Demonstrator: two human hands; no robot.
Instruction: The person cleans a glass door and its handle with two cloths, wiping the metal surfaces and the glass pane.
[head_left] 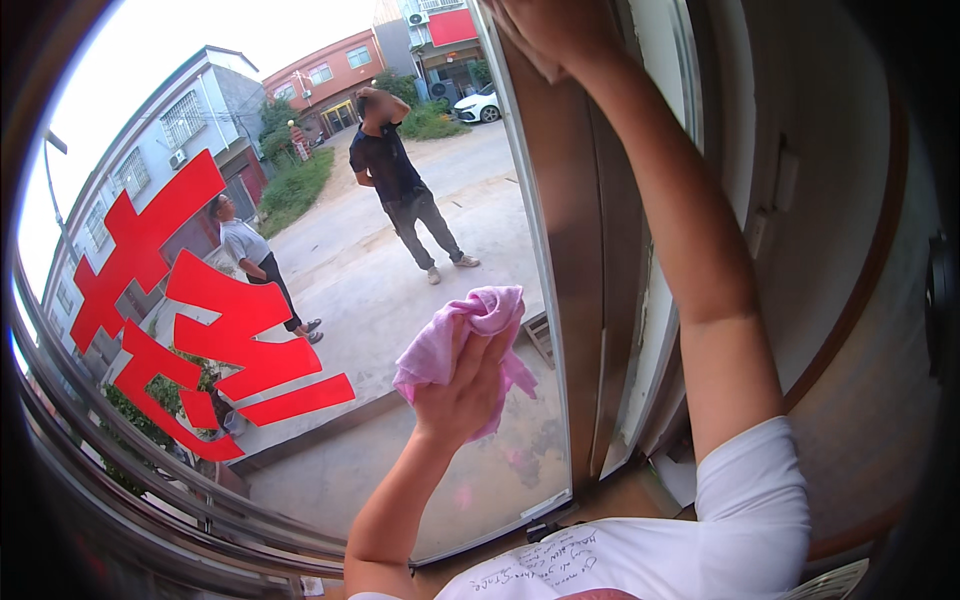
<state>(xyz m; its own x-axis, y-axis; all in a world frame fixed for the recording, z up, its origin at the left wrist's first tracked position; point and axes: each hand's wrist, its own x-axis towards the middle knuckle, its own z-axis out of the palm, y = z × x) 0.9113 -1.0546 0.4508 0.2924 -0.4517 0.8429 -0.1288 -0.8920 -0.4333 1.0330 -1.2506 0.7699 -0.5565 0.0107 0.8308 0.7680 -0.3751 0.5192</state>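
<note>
My left hand (462, 385) is wrapped around a crumpled pink cloth (480, 318) and presses it to a large glass pane (400, 460). Cloth bunches above the fingers and hangs out beside them. High up, at the picture's upper edge, my right hand (560, 35) grips the brown metal frame (560, 200) along the pane's right side. Part of that hand is cut off, and its fingertips are not fully visible. Left of the cloth, large red cut-out lettering (245, 340) sticks to the glass.
Beyond the glass, one person in dark clothes (395, 170) stands with a raised arm, and another in a light shirt (250, 245) stands farther left. A white car (480, 105) is parked behind them. Metal rails (110, 430) run along the left; a pale wall (850, 400) lies right.
</note>
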